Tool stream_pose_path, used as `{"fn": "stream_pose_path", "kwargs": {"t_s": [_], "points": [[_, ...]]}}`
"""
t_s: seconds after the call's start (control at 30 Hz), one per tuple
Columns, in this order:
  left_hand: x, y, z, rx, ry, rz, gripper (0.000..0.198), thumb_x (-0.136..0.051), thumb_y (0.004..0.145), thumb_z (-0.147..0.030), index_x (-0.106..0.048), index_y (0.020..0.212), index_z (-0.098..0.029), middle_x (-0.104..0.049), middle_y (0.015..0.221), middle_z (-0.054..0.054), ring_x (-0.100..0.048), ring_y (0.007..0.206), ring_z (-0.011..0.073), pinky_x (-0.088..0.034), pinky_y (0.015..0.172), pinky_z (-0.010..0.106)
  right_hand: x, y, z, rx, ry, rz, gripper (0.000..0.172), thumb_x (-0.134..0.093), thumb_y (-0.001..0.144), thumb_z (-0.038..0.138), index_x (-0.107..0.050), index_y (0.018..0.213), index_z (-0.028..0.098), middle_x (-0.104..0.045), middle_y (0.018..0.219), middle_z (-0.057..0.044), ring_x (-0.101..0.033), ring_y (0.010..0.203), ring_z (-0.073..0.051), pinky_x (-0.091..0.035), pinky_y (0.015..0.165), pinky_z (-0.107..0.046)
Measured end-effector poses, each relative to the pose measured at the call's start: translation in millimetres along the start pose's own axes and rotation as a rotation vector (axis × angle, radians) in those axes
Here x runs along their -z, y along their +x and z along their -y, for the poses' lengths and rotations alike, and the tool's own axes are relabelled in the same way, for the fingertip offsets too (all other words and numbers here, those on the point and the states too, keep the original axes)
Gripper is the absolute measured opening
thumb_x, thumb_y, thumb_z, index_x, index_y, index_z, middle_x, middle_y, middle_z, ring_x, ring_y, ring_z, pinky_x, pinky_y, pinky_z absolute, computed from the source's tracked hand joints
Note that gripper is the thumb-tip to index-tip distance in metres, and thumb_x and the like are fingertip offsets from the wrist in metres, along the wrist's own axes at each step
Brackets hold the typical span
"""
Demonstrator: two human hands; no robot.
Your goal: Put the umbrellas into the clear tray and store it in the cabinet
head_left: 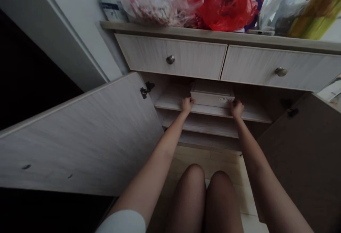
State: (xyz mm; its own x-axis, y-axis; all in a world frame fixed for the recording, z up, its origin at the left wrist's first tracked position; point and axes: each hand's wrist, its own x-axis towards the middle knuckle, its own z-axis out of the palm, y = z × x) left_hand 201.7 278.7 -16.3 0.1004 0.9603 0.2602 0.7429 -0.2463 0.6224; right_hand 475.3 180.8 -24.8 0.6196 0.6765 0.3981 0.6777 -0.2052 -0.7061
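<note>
Labeled white box [212, 96] on cabinet shelf [170, 99]

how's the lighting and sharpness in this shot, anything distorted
In the head view, light is dim and flat, leaving the pale wood-grain shelves under the white rectangular box in shadow; the left hand and right hand look slightly soft; wide-angle distortion stretches the open cabinet door; no hard glare shows.

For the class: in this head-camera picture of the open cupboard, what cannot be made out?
Head view:
The label on the pale box: too small to read.
The left hand and right hand: fingers hidden by the box, so any grip cannot be told.
Contents of the red plastic bag: hidden by the bag, and the top edge cuts it off.
</note>
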Motion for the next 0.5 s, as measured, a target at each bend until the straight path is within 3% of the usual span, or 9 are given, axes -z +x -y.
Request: {"fn": "stream_pose_path", "kwargs": {"t_s": [0.23,0.5], "points": [[-11.8,31,1,0.002,-0.006,0.015,0.019,-0.064,0.091,-0.026,-0.073,0.100,-0.012,-0.071,0.103,0.017,-0.064,0.101,0.0258,-0.042,0.086,0.031,-16,28,-1,0.032,-0.050,-0.008,0.043,-0.052,0.090,0.053,-0.069,0.094,0.013,-0.071,0.094,-0.021,-0.066,0.093,-0.034,-0.047,0.079,-0.039],[-22.2,50,4,0.005,-0.038,0.017,0.020,-0.061,0.092,-0.026,-0.074,0.099,-0.012,-0.072,0.099,0.017,-0.065,0.097,0.0247,-0.042,0.082,0.030,-29,51,-3,0.024,-0.100,0.021,0.037,-0.056,0.090,0.045,-0.072,0.096,0.013,-0.071,0.097,-0.023,-0.067,0.094,-0.035,-0.049,0.080,-0.043]]}}
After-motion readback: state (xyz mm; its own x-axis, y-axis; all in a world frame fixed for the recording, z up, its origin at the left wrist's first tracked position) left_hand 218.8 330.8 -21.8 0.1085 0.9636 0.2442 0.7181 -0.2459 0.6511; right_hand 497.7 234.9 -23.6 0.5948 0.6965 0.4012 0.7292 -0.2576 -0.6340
